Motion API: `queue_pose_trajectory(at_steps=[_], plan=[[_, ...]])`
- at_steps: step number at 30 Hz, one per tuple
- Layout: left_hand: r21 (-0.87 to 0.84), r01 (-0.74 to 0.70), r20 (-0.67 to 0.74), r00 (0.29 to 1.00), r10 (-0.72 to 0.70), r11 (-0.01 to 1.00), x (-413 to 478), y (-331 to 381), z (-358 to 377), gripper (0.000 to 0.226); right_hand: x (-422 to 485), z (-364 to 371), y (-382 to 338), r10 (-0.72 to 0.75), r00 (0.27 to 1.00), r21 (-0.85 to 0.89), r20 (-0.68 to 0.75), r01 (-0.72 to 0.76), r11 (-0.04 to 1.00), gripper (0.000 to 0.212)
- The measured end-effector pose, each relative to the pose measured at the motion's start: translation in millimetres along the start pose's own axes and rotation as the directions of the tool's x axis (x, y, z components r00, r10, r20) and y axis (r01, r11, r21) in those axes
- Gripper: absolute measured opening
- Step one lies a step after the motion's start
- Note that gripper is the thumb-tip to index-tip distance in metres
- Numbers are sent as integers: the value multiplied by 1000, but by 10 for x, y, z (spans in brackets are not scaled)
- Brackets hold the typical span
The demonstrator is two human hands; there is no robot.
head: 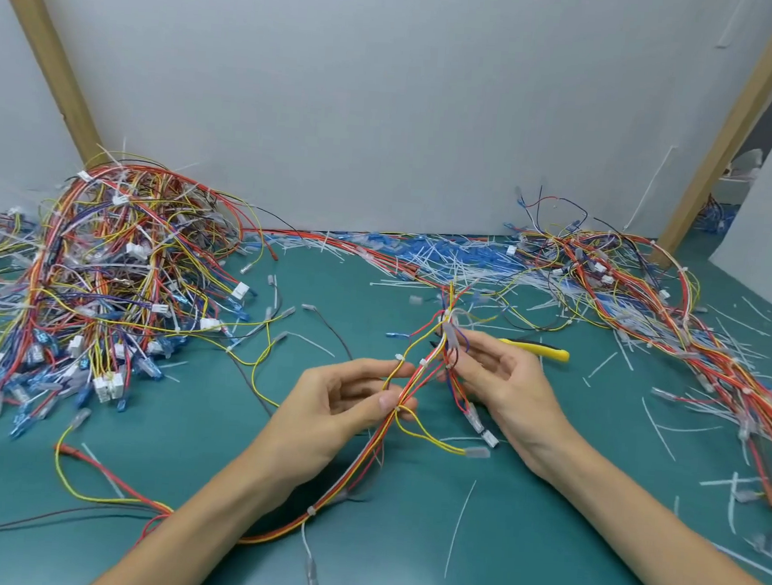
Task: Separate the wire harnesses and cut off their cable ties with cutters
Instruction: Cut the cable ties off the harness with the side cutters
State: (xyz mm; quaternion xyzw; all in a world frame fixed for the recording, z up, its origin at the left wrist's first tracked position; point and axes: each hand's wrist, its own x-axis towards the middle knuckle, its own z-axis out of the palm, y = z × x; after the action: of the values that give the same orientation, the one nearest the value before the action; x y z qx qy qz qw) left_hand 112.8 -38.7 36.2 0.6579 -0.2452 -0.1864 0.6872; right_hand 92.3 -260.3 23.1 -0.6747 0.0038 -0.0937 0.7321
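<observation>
Both grips clamped one thin, limp wire harness [407, 385]: left hand [344, 408] low, right hand [501, 382] above; yellow-handled cutters [538, 348] beyond.

a flat teal-green work mat [516, 552] covers the table. on its left lies a big tangled heap of multicoloured wire harnesses [101, 281] with white and blue connectors. a smaller tangle of similar harnesses [674, 321] runs down the right side. along the back lies a drift of cut white cable-tie scraps [446, 260] over blue pieces, perhaps terminals. yellow-handled cutters [540, 348] rest near the middle.
</observation>
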Motion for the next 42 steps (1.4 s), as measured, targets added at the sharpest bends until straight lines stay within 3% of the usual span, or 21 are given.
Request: queue_pose_trajectory(at_steps=[3, 6, 8, 10, 13, 17, 20, 25, 29, 33, 36, 42], plan=[[-16, -66, -81, 995, 64, 998, 4, 8, -6, 30, -37, 64, 22, -161, 980, -298, -117, 120, 947, 22], [-24, -125, -165, 979, 119, 992, 18, 4, -12, 32, -84, 86, -12, -403, 895, -591, -193, 222, 775, 28], [-22, -152, -203, 968, 145, 988, 24, 3, -18, 36, -146, 135, -49, -524, 837, -656, -156, 308, 689, 21], [-21, -172, -214, 963, 163, 985, 26, 8, -23, 39, -217, 214, -50, -514, 854, -629, -86, 353, 693, 12], [-9, -175, -203, 964, 169, 985, 29, 12, -33, 41, -289, 310, -3, -327, 945, -538, -17, 267, 799, 19], [58, -180, -161, 969, 187, 982, 34, -14, -47, 41, -274, 297, 9, -264, 964, -545, -36, 202, 813, 23], [97, -185, -125, 973, 196, 978, 37, -48, -37, 42, -242, 282, -5, -148, 986, -453, -75, 99, 886, 23], [211, -198, -87, 972, 220, 957, 36, -67, -56, 43, -223, 263, -50, -52, 998, -278, -41, 38, 960, 21], [534, -261, -85, 930, 358, 804, -16, -91, 26, 39, -210, 222, -114, 5, 998, -168, 62, 6, 986, 35], [626, -280, -82, 905, 418, 728, -48, -117, 151, 29, -224, 249, -107, 16, 995, -136, 103, -2, 991, 38], [715, -271, -94, 876, 473, 645, -71, -132, 191, 22, -252, 288, -60, -17, 997, -127, 69, 25, 992, 29], [666, -241, -172, 872, 459, 706, -75, -88, 174, 27, -214, 225, -80, 69, 997, 62, 39, -72, 995, 21]])
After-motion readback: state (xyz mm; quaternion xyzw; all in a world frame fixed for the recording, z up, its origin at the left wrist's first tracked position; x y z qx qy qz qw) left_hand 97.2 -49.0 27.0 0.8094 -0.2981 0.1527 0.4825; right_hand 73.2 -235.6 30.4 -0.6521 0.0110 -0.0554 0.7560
